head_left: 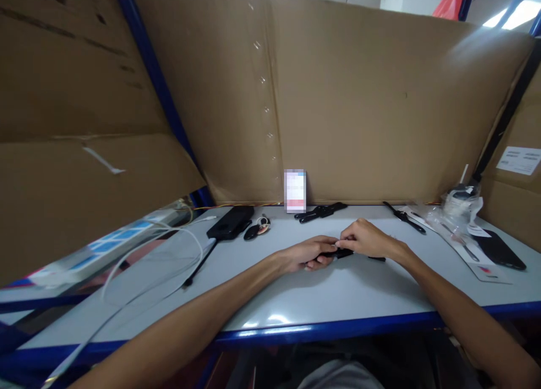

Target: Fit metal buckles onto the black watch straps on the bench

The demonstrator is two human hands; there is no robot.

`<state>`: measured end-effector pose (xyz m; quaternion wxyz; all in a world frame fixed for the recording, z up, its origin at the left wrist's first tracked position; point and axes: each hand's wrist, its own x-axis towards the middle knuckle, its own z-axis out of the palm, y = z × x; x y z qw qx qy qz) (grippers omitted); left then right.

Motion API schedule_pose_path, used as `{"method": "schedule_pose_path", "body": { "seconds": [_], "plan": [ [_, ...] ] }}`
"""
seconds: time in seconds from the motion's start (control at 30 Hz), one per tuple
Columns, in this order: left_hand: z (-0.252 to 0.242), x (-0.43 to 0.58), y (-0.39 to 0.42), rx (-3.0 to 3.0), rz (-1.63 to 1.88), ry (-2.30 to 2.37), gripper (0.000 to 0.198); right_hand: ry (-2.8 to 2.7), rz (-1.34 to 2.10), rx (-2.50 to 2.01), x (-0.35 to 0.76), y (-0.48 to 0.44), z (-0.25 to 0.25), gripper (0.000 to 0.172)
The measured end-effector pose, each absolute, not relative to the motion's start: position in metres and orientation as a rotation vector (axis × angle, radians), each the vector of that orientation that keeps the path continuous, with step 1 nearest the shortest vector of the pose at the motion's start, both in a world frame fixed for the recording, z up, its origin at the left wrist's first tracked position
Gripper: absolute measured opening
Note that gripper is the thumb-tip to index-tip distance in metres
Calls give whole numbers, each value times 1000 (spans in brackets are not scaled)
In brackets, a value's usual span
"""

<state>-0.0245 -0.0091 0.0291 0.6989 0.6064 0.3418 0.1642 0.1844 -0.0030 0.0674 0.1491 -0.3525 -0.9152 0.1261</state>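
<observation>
My left hand (310,252) is closed around a slim black strap-like piece (345,253) just above the white tabletop. Most of that piece is hidden by my fingers, so its exact kind does not show. My right hand (367,238) meets the left one, its thumb and fingers pinched together at the near end of the same piece. A dark end (377,259) sticks out below my right wrist; whether it belongs to the held piece I cannot tell. Behind my hands lies a bunch of black straps (321,211).
A phone (295,191) with a lit screen leans on the cardboard wall. To the left are a black power bank (230,222), keys (257,229), white cables (200,251) and a power strip (114,242). Rightward lie a black strap (404,218), a plastic-wrapped item (459,208) and a dark phone (501,249).
</observation>
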Motion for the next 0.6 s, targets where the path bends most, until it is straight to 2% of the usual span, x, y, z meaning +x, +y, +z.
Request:
{"method": "schedule_pose_path", "body": {
  "seconds": [0.17,0.27,0.37,0.6],
  "plan": [
    [30,-24,-11,1359,384,762,31,-2555,232,-1042,185,0,66,26],
    [31,-22,-12,1388,369,770,30,-2533,142,-1121,186,1,66,34],
    [31,-21,-12,1395,363,774,30,-2556,206,-1117,186,0,65,40],
    [31,-23,-12,1407,374,783,36,-2553,348,-1058,186,-1,66,39]
  ]
}}
